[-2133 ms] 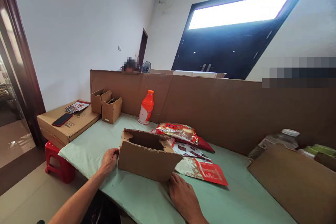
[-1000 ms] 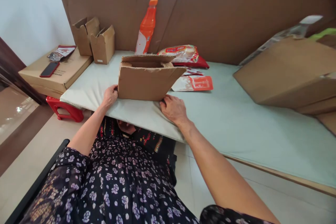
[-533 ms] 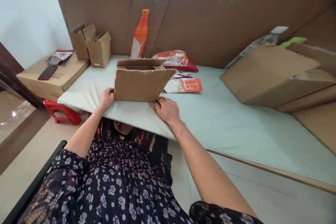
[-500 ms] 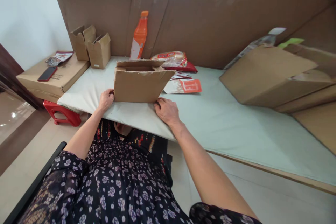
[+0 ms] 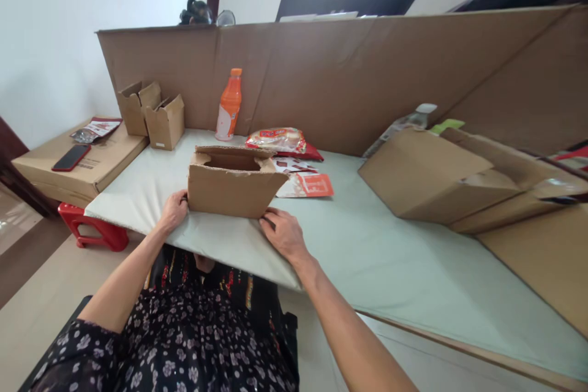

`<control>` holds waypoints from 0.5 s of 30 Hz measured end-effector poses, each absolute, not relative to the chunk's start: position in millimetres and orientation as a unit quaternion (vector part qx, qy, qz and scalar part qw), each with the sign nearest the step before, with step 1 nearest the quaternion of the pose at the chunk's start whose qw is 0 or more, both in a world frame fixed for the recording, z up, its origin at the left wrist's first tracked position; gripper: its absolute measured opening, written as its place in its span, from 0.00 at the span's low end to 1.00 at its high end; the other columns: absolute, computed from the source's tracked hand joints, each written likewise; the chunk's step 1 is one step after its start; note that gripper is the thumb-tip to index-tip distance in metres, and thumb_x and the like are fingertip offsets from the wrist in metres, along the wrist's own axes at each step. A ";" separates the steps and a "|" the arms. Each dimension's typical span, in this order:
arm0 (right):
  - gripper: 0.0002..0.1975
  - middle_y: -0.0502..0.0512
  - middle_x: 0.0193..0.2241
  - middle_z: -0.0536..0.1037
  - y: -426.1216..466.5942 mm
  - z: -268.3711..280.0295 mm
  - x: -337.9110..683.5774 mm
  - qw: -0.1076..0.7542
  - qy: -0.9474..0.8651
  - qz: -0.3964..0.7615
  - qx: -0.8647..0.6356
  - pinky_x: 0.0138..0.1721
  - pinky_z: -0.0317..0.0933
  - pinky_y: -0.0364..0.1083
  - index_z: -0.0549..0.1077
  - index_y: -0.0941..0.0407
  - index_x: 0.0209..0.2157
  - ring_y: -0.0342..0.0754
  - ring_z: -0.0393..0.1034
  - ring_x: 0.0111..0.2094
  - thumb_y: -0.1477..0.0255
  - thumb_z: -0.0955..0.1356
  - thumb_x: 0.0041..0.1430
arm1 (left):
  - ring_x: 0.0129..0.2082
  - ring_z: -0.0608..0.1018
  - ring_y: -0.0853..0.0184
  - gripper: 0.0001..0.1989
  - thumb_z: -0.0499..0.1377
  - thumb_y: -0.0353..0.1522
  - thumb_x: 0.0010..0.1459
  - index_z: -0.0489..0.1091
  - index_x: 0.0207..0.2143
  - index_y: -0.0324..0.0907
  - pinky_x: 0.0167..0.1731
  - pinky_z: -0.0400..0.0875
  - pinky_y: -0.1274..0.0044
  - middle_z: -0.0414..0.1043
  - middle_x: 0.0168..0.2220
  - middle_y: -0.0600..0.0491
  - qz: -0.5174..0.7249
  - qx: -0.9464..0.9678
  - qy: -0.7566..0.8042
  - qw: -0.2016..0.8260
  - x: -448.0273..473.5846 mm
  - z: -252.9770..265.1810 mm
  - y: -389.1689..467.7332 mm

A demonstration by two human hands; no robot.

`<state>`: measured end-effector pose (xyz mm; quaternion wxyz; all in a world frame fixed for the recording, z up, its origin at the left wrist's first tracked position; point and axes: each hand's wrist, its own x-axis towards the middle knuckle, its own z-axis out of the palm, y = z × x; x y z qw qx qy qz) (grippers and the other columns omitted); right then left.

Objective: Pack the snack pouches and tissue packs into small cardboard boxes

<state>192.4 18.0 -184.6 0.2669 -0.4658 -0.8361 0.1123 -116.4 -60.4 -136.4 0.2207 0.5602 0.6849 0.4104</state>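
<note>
An open cardboard box (image 5: 232, 191) stands at the near left of the bench (image 5: 335, 245), the left hand (image 5: 174, 209) and right hand (image 5: 285, 234) at its lower near corners; whether their fingers clamp it, I can't tell.

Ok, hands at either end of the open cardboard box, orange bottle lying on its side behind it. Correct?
Not lying: the head view shows the orange bottle standing upright behind the open cardboard box, left hand and right hand at either end.
</note>
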 end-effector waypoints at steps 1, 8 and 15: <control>0.14 0.62 0.49 0.81 17.3 -184.8 192.5 0.278 -0.832 0.124 -0.464 0.54 0.64 0.56 0.81 0.55 0.38 0.57 0.73 0.51 0.69 0.63 0.62 | 0.50 0.78 0.58 0.18 0.61 0.39 0.67 0.70 0.55 0.40 0.48 0.77 0.62 0.72 0.55 0.47 0.416 0.560 0.680 0.228 -117.5 -135.5 -60.2; 0.19 0.60 0.44 0.84 15.9 -159.3 218.8 0.363 -0.790 0.198 -0.453 0.47 0.73 0.51 0.82 0.56 0.40 0.53 0.79 0.45 0.62 0.62 0.63 | 0.49 0.79 0.59 0.17 0.61 0.40 0.67 0.71 0.52 0.39 0.50 0.76 0.61 0.74 0.52 0.46 0.499 0.522 0.642 0.257 -143.7 -106.9 -57.1; 0.17 0.54 0.39 0.85 38.0 -30.9 219.6 0.406 -0.766 0.249 -0.432 0.40 0.72 0.48 0.83 0.51 0.42 0.52 0.78 0.38 0.58 0.66 0.63 | 0.50 0.80 0.58 0.16 0.62 0.41 0.58 0.78 0.45 0.41 0.56 0.70 0.66 0.83 0.44 0.47 0.542 0.555 0.571 0.267 -150.3 -19.5 -39.6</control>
